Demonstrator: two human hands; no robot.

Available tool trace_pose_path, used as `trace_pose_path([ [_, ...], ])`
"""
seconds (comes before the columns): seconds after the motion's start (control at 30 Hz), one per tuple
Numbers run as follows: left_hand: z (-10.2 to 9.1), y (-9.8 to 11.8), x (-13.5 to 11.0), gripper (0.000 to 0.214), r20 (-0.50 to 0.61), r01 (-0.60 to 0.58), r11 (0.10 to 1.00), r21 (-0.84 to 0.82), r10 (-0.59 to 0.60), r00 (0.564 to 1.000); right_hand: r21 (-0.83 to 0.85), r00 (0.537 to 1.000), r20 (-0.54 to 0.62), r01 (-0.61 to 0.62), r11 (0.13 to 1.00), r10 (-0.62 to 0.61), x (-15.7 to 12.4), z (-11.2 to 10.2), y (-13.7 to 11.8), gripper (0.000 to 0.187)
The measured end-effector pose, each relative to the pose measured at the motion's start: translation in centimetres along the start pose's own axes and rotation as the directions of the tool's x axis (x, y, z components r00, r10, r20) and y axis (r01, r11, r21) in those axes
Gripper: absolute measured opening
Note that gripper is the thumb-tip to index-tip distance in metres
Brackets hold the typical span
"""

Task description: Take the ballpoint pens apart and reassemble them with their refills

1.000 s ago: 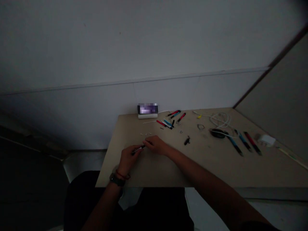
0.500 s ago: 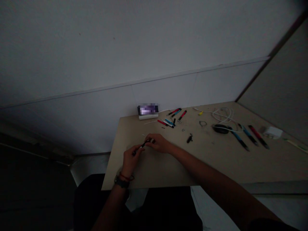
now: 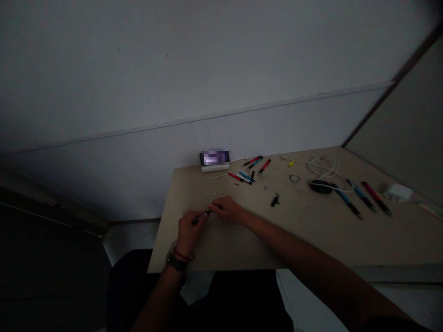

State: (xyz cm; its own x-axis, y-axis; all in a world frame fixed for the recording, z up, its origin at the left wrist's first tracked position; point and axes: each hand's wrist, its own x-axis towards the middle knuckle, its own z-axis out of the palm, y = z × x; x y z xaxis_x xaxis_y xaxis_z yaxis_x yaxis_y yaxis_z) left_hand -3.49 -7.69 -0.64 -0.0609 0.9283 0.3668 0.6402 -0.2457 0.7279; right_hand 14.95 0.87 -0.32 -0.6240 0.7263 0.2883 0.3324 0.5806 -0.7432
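A thin dark pen (image 3: pixel 204 215) is held over the near left part of a tan table (image 3: pixel 311 235). My left hand (image 3: pixel 188 230) is closed round its near end; a watch and red band sit at that wrist. My right hand (image 3: pixel 229 210) pinches the pen's far end, fingers curled. A few small white pieces (image 3: pixel 213 192) lie just beyond the hands. The light is dim.
A phone on a white stand (image 3: pixel 215 160) stands at the table's back edge. Red, blue and black pens (image 3: pixel 249 169) lie beside it. Further right are a small black part (image 3: pixel 275 200), white cables (image 3: pixel 323 165), a black round thing (image 3: pixel 320 186), more pens (image 3: pixel 363 197) and a white charger (image 3: pixel 397 192).
The view has shifted slightly. Both hands keep their hold on the pen; its far end has dropped a little and the hands sit slightly closer to the table.
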Motion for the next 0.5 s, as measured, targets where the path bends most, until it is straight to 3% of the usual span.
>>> trace_pose_path([
  [0.2,0.0,0.5,0.2,0.027,-0.018,0.066,0.995,-0.074,-0.068,0.998,0.08,0.999,-0.04,-0.006,0.997,0.009,-0.1,-0.7,0.0,0.043],
  [0.5,0.2,0.6,0.2,0.029,0.07,0.122,0.987,-0.108,-0.114,0.991,0.138,0.999,-0.037,0.032,0.99,-0.028,-0.1,-1.0,0.4,0.026],
])
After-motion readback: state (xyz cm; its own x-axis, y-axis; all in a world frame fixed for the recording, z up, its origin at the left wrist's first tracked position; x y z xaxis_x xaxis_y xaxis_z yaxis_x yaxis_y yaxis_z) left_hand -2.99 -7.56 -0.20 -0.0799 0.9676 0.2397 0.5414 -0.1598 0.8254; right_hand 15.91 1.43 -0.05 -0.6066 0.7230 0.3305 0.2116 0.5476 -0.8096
